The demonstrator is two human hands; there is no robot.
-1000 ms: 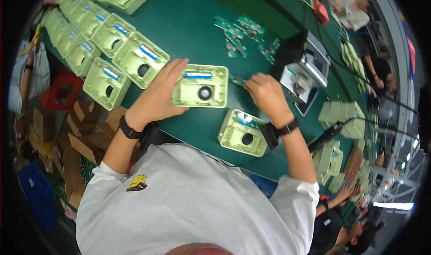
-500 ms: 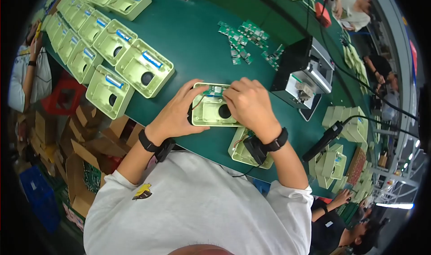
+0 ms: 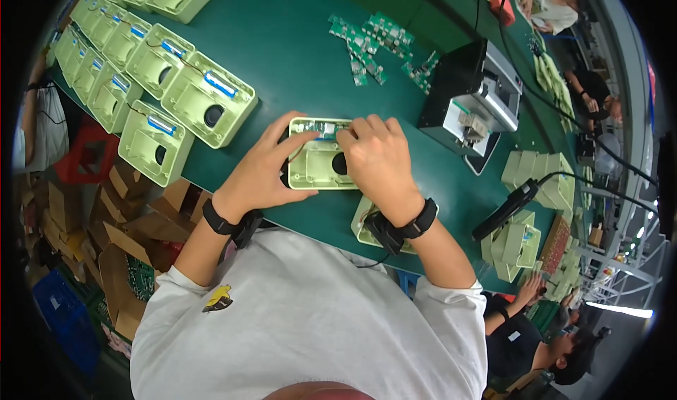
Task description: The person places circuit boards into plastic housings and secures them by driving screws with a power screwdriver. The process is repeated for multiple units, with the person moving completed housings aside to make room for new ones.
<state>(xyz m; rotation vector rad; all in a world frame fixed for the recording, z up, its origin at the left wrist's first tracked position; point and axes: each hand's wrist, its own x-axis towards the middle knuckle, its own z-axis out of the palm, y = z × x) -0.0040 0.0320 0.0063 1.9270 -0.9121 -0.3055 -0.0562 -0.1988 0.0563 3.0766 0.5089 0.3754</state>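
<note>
A pale green plastic housing [image 3: 310, 177] is held over the green table in front of me. My left hand [image 3: 255, 166] grips its left end, thumb along the near wall and fingers at the far wall. Inside lie a green circuit board [image 3: 323, 128] along the far wall and a round black part [image 3: 340, 164], partly covered by my right hand. The curled fingers of my right hand [image 3: 381, 159] press together on the board's right end, and the fingertips are partly hidden. Another open housing [image 3: 365, 232] sits under my right wrist.
Rows of open housings [image 3: 209, 104] with blue cylinders stand at the left. Loose circuit boards [image 3: 356, 47] lie at the back. A black and silver device [image 3: 469, 107] stands right, near a black handheld tool [image 3: 505, 210] and stacked housings [image 3: 539, 178]. Co-workers are at both sides.
The whole view has shifted slightly, so the table's things appear farther left and up. Both hands keep their hold; my right fingers have moved a little, and more of the board shows.
</note>
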